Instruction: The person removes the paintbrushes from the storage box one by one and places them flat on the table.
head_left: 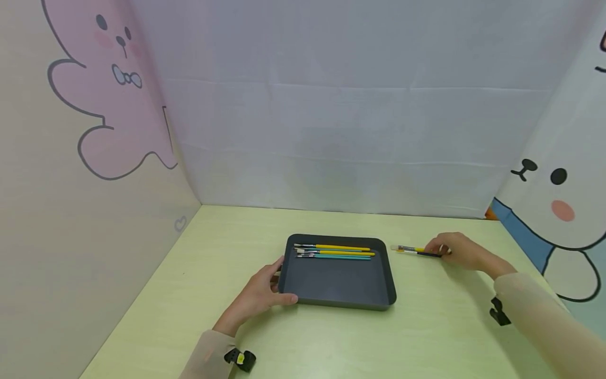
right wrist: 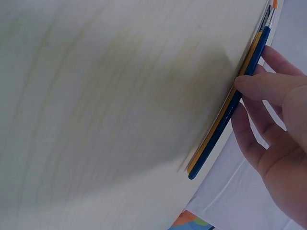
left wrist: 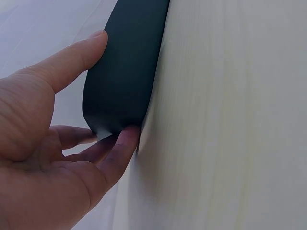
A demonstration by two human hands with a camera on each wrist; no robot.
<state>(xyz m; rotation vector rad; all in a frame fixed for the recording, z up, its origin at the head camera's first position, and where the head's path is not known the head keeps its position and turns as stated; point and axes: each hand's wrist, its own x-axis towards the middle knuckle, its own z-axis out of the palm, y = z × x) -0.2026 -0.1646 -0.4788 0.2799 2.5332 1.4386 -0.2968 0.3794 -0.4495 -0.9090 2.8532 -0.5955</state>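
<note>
right hand (head_left: 455,250) pinches two brushes (right wrist: 218,123) between tray (head_left: 338,281) and tabletop's (head_left: 435,326) right edge, long axes sideways, bristles trayward; left hand (head_left: 259,289), thumb spread, grips tray's near-left corner.

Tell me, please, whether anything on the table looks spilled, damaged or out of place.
Nothing plainly stands out as odd. The brushes in the tray lie roughly parallel, and the two outside it, a yellow-handled brush and a dark blue brush, are held in the right hand.
</note>
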